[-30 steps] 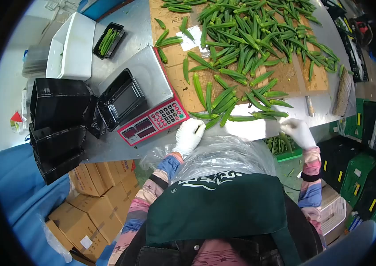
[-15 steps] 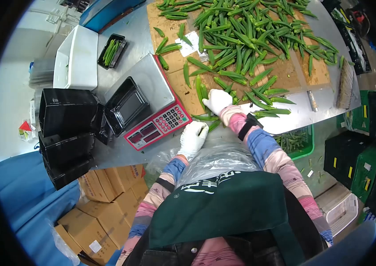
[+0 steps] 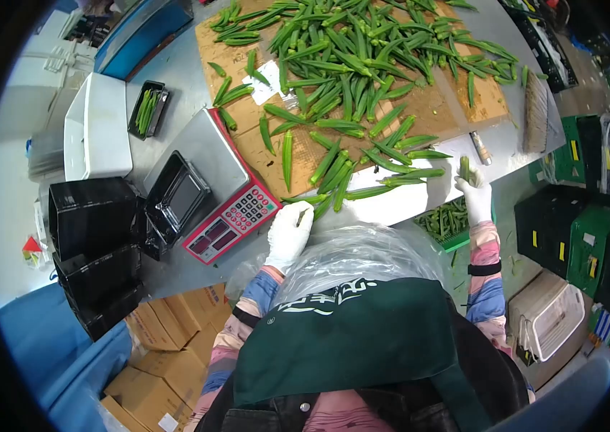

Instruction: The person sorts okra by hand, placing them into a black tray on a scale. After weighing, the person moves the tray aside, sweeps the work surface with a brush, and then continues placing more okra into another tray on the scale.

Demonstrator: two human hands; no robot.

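My right hand (image 3: 475, 196), in a white glove, is closed round an okra pod (image 3: 464, 167) beyond the table's front edge, above a green crate (image 3: 461, 239) of okra. My left hand (image 3: 290, 234), also gloved, is curled shut at the front edge beside the scale; a small dark sliver shows at its fingers, too small to name. Just past those fingers lies a small cluster of okra (image 3: 333, 173). The large okra pile (image 3: 362, 61) spreads over flattened cardboard (image 3: 247, 155) at the back.
A red scale (image 3: 231, 223) carries a black tray (image 3: 179, 198). Left of it stand stacked black trays (image 3: 96, 216), a white bin (image 3: 96, 137) and a black tray holding okra (image 3: 148, 109). A brush (image 3: 535, 111) and a knife-like handle (image 3: 480, 147) lie at the right.
My right hand has moved right from the okra cluster to above the green crate, now with a pod. My left hand stays curled by the scale. The view has shifted.
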